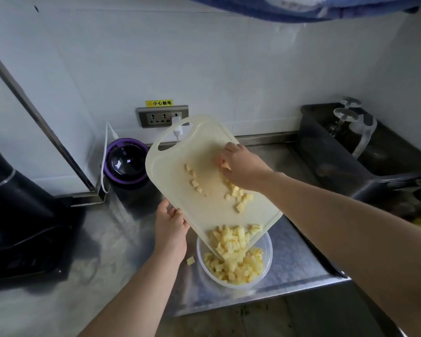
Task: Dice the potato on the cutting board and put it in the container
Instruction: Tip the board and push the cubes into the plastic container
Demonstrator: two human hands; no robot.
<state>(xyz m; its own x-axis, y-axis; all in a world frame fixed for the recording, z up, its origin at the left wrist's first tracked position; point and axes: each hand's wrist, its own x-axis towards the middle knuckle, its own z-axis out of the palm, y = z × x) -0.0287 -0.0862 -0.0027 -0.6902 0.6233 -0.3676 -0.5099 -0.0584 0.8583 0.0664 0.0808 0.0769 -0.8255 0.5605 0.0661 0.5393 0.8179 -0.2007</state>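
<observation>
Cutting board: pale, translucent plastic cutting board (204,210) with a handle slot at its far end. You hold it off the counter, tilted, its near corner dipping over the container.
Left hand: your left hand (171,229) grips the board's near-left edge, thumb on top, fingers curled underneath.
Right hand: your right hand (243,166) lies on the board's upper right side, fingers bent down among the cubes there. Whether it pinches any cube cannot be told.
Diced potato: pale yellow potato cubes (233,263). Most are heaped in the container, a cluster sits on the board's low corner, and scattered pieces lie higher up near your fingers.
Stray cube: a single potato cube (190,260) on the counter, just left of the container.
Container: round clear plastic container (269,254), standing on the counter under the board's low corner.
Counter: brushed stainless-steel counter (122,239).
Back left: round purple-rimmed device with a dark dome (127,161); above it a grey wall socket (161,116) holding a white plug (176,127).
Far left: black appliance (17,215).
Right: dark tub (331,154) holding upturned clear glasses (345,115).
</observation>
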